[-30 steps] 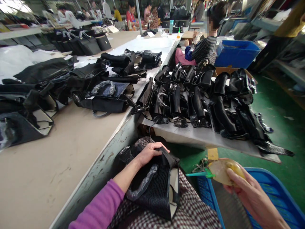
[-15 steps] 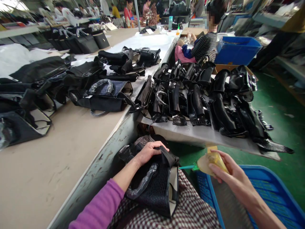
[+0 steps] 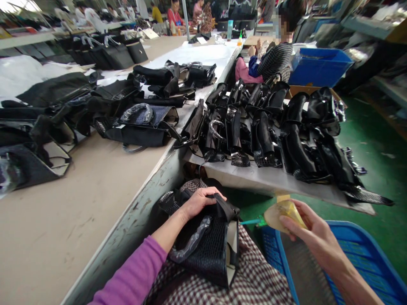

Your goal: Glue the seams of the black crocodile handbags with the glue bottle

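A black handbag [image 3: 206, 250] with a crocodile-like texture lies on my lap, over checked cloth [image 3: 254, 275]. Its handle [image 3: 192, 243] is wrapped in clear plastic. My left hand [image 3: 203, 201] is closed on the bag's upper edge, by a black flap; the fingertips are partly hidden. To the right, my right hand [image 3: 307, 220] grips a yellowish squeeze bottle [image 3: 280, 215], probably of glue, held on its side. Its green cap and thin blue-green nozzle [image 3: 251, 222] point left at the bag's pale side panel [image 3: 232, 245], close to its edge; I cannot tell whether they touch.
Several black handbags [image 3: 262, 133] lie in rows on the board ahead. More bags [image 3: 143, 123] rest on the long table [image 3: 104, 203] at left. A blue plastic basket [image 3: 359, 254] stands at lower right. A co-worker in a striped top [image 3: 275, 59] sits beyond, near a blue bin [image 3: 319, 67].
The view has shifted very slightly. Both hands, the handbag and the squeeze bottle keep nearly the same places. The seated co-worker's hands have moved a little.
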`<state>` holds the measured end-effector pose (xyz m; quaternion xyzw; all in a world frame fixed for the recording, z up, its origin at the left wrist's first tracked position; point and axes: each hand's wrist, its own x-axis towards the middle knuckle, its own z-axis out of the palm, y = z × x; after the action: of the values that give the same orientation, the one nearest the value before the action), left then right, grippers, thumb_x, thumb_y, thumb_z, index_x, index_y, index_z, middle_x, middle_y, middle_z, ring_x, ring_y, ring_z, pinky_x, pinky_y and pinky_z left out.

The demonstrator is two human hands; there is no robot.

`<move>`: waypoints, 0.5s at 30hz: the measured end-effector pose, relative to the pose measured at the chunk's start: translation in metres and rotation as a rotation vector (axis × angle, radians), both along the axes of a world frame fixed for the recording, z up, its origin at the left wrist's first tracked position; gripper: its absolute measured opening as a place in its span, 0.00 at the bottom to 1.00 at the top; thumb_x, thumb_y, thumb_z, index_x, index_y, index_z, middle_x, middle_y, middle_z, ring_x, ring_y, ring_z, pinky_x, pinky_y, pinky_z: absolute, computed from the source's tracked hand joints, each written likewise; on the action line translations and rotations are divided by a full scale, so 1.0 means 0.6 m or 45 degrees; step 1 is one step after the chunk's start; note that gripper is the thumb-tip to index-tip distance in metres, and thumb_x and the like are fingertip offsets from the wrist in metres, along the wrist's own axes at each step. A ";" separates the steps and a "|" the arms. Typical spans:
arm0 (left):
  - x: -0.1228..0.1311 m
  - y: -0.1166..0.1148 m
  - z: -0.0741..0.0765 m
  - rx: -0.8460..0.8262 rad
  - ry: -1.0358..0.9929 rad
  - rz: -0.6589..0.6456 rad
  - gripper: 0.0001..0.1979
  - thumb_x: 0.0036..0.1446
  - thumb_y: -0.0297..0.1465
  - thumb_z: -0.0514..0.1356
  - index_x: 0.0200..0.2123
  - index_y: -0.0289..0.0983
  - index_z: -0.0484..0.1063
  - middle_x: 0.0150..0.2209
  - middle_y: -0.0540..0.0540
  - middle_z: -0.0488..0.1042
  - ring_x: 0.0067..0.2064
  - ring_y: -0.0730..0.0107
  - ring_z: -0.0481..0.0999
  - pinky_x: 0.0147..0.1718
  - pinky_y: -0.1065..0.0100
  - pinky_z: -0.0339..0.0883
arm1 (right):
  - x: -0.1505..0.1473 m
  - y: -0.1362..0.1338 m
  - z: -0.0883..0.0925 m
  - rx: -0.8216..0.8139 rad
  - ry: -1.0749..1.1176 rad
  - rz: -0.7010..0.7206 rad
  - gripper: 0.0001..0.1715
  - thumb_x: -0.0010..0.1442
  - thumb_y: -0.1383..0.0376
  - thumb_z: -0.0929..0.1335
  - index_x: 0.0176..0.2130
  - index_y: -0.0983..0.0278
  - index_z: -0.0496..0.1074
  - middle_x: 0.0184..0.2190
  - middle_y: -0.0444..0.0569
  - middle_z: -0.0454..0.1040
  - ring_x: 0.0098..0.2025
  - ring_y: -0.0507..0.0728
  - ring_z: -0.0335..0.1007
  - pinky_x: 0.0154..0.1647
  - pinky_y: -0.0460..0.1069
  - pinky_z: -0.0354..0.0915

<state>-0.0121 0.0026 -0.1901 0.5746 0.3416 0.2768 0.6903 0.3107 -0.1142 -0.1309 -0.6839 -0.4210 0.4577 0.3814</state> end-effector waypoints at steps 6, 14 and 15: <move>0.002 0.001 0.000 0.009 0.024 -0.004 0.13 0.56 0.37 0.67 0.40 0.35 0.84 0.41 0.42 0.81 0.49 0.52 0.76 0.53 0.59 0.65 | 0.008 -0.002 0.011 -0.035 -0.020 0.018 0.36 0.54 0.47 0.78 0.54 0.61 0.71 0.40 0.52 0.78 0.31 0.63 0.71 0.25 0.53 0.67; 0.003 0.001 0.006 0.027 0.039 -0.011 0.11 0.56 0.35 0.67 0.39 0.35 0.84 0.43 0.42 0.81 0.50 0.52 0.77 0.55 0.59 0.65 | 0.017 0.025 0.111 0.045 -0.395 0.248 0.38 0.47 0.41 0.78 0.51 0.57 0.76 0.39 0.52 0.81 0.36 0.70 0.75 0.36 0.60 0.70; 0.003 0.001 0.006 0.027 0.037 -0.011 0.11 0.56 0.35 0.67 0.39 0.35 0.84 0.43 0.42 0.81 0.50 0.52 0.77 0.55 0.59 0.65 | 0.015 0.028 0.116 0.062 -0.447 0.269 0.37 0.47 0.41 0.78 0.50 0.57 0.76 0.39 0.51 0.81 0.36 0.70 0.75 0.38 0.60 0.69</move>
<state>-0.0105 0.0031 -0.1863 0.5874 0.3463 0.2691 0.6802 0.3197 -0.0976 -0.0616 -0.6957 -0.5615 0.3586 0.2685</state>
